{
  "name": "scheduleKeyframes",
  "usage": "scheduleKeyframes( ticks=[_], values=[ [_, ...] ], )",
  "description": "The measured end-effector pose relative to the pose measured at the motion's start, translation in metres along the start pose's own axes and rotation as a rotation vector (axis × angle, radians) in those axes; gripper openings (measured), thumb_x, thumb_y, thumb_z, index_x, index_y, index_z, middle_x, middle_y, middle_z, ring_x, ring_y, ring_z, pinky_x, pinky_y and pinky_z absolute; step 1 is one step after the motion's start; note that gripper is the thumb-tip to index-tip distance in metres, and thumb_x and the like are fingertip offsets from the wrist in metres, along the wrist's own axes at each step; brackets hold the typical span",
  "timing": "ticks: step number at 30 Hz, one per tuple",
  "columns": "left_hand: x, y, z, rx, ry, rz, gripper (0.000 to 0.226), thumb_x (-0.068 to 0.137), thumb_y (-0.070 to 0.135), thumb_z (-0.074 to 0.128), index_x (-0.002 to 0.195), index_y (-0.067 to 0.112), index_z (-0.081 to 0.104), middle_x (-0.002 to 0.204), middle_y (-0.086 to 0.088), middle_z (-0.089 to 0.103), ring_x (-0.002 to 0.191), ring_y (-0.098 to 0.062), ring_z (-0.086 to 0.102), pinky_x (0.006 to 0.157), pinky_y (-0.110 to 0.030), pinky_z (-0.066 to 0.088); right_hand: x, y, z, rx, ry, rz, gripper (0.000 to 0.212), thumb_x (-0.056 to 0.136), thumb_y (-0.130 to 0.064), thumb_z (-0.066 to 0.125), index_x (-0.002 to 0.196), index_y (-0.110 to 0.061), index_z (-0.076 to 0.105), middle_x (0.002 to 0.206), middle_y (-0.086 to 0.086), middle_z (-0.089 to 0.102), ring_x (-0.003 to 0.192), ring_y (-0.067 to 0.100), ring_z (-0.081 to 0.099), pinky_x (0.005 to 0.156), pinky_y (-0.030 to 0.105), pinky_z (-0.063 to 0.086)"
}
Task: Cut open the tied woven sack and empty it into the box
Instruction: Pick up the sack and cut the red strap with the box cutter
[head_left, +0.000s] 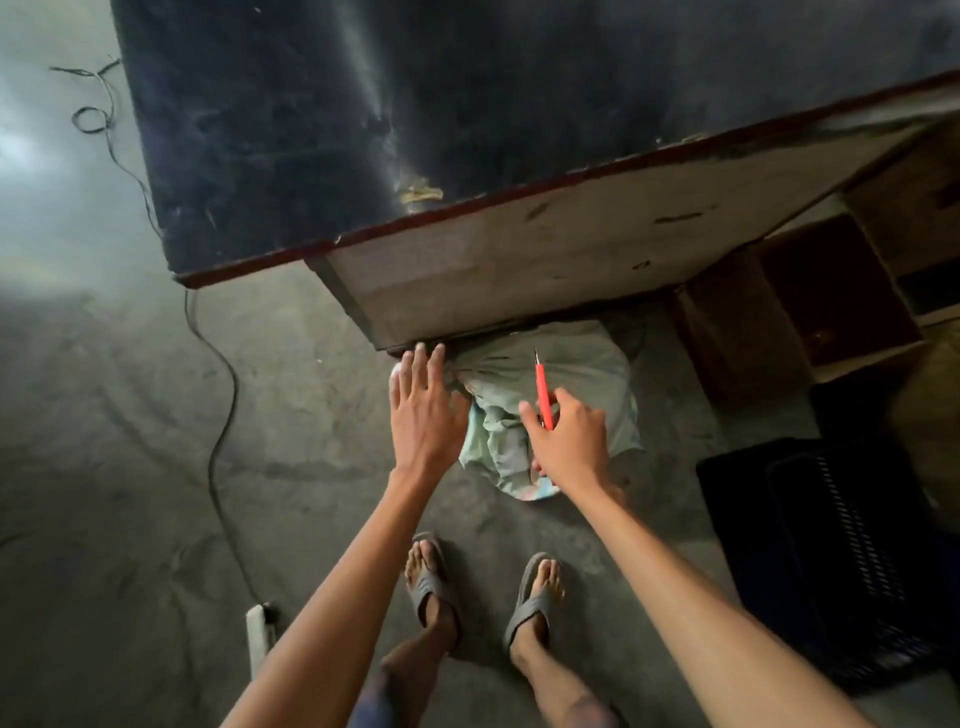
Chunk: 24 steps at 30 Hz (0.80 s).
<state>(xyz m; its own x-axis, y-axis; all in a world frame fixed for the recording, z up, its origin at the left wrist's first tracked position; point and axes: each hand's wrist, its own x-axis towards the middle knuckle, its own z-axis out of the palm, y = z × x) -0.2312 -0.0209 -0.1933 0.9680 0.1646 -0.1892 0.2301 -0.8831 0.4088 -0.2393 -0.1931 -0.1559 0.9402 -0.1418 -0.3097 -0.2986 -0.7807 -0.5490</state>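
Observation:
A pale green woven sack (587, 374) lies on the concrete floor, partly under the front edge of a table, its neck gathered and tied toward the left. My left hand (423, 410) hovers with fingers spread over the tied neck, touching or just above it. My right hand (569, 441) grips a red-handled cutter (543, 387) whose thin blade points away from me over the sack. A brown cardboard box (737, 332) stands open on the floor to the right of the sack.
A large dark-topped table (363, 130) with a wooden side panel overhangs the sack. A black plastic crate (831, 545) sits at the right. A cable (218, 415) runs across the floor at left to a white power strip (258, 634). My feet in sandals stand just behind the sack.

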Motion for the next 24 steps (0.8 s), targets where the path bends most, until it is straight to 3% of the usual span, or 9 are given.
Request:
scheduleKeyframes(
  ticks=[4, 8, 10, 13, 15, 16, 19, 21, 24],
  values=[
    [0.006, -0.046, 0.121, -0.196, -0.127, -0.293, 0.044, 0.094, 0.031, 0.051, 0.132, 0.009, 0.056, 0.128, -0.015, 0.063, 0.12, -0.035, 0.053, 0.101, -0.043, 0.043, 0.033, 0.071, 0.073, -0.002, -0.004, -0.001, 0.035, 0.09, -0.055, 0.056, 0.08, -0.021, 0.054, 0.06, -0.001, 0.065, 0.058, 0.025, 0.068, 0.068, 0.04, 0.058],
    [0.055, -0.076, 0.243, -0.562, -0.114, -0.565, 0.04, 0.1, 0.034, 0.045, 0.099, 0.0, 0.066, 0.101, -0.018, 0.069, 0.1, -0.034, 0.063, 0.078, -0.033, 0.041, 0.094, 0.136, 0.154, 0.038, -0.001, -0.083, 0.033, 0.091, -0.05, 0.06, 0.083, -0.018, 0.058, 0.06, 0.001, 0.065, 0.05, 0.02, 0.067, 0.057, 0.042, 0.059],
    [0.088, -0.091, 0.303, -0.796, -0.062, -0.754, 0.058, 0.095, 0.05, 0.045, 0.098, -0.004, 0.066, 0.102, -0.02, 0.067, 0.102, -0.035, 0.062, 0.082, -0.034, 0.044, 0.126, 0.164, 0.193, 0.048, 0.018, -0.133, 0.033, 0.089, -0.052, 0.061, 0.088, -0.019, 0.062, 0.062, 0.002, 0.068, 0.054, 0.024, 0.069, 0.058, 0.042, 0.06],
    [0.143, -0.133, 0.395, -1.201, -0.006, -0.989, 0.111, 0.051, 0.084, 0.047, 0.124, 0.002, 0.066, 0.127, -0.023, 0.066, 0.112, -0.038, 0.065, 0.096, -0.045, 0.05, 0.171, 0.194, 0.239, 0.024, 0.07, -0.262, 0.032, 0.088, -0.052, 0.061, 0.086, -0.021, 0.062, 0.06, 0.002, 0.067, 0.058, 0.026, 0.07, 0.06, 0.039, 0.058],
    [0.169, -0.153, 0.435, -1.406, -0.066, -0.981, 0.128, 0.036, 0.093, 0.053, 0.133, 0.009, 0.063, 0.14, -0.02, 0.058, 0.121, -0.04, 0.062, 0.102, -0.055, 0.045, 0.192, 0.206, 0.26, 0.005, 0.108, -0.334, 0.029, 0.089, -0.05, 0.064, 0.085, -0.021, 0.064, 0.06, 0.001, 0.066, 0.06, 0.024, 0.069, 0.06, 0.036, 0.056],
    [0.174, -0.152, 0.44, -1.509, -0.12, -0.927, 0.128, 0.04, 0.095, 0.054, 0.137, 0.011, 0.059, 0.145, -0.019, 0.054, 0.123, -0.039, 0.06, 0.105, -0.055, 0.042, 0.2, 0.212, 0.269, 0.012, 0.124, -0.366, 0.03, 0.09, -0.049, 0.065, 0.086, -0.02, 0.066, 0.06, 0.001, 0.066, 0.057, 0.023, 0.068, 0.06, 0.037, 0.056],
    [0.186, -0.145, 0.45, -1.701, -0.154, -0.729, 0.088, 0.082, 0.063, 0.055, 0.15, 0.008, 0.042, 0.149, -0.024, 0.046, 0.135, -0.041, 0.049, 0.113, -0.053, 0.037, 0.212, 0.227, 0.291, 0.052, 0.148, -0.44, 0.032, 0.09, -0.05, 0.065, 0.087, -0.019, 0.067, 0.06, 0.001, 0.067, 0.052, 0.019, 0.069, 0.059, 0.039, 0.059],
    [0.184, -0.141, 0.45, -1.775, -0.172, -0.697, 0.076, 0.082, 0.054, 0.062, 0.142, 0.009, 0.055, 0.135, -0.019, 0.063, 0.121, -0.035, 0.063, 0.103, -0.048, 0.051, 0.208, 0.235, 0.297, 0.087, 0.141, -0.468, 0.029, 0.091, -0.049, 0.065, 0.084, -0.021, 0.064, 0.057, 0.0, 0.066, 0.047, 0.015, 0.068, 0.057, 0.039, 0.06],
    [0.172, -0.13, 0.437, -1.845, -0.16, -0.656, 0.06, 0.093, 0.051, 0.053, 0.133, 0.008, 0.062, 0.132, -0.016, 0.065, 0.102, -0.031, 0.067, 0.09, -0.043, 0.054, 0.189, 0.244, 0.291, 0.151, 0.191, -0.5, 0.03, 0.09, -0.047, 0.067, 0.082, -0.018, 0.063, 0.056, 0.001, 0.066, 0.04, 0.013, 0.065, 0.051, 0.039, 0.059]
  ],
)
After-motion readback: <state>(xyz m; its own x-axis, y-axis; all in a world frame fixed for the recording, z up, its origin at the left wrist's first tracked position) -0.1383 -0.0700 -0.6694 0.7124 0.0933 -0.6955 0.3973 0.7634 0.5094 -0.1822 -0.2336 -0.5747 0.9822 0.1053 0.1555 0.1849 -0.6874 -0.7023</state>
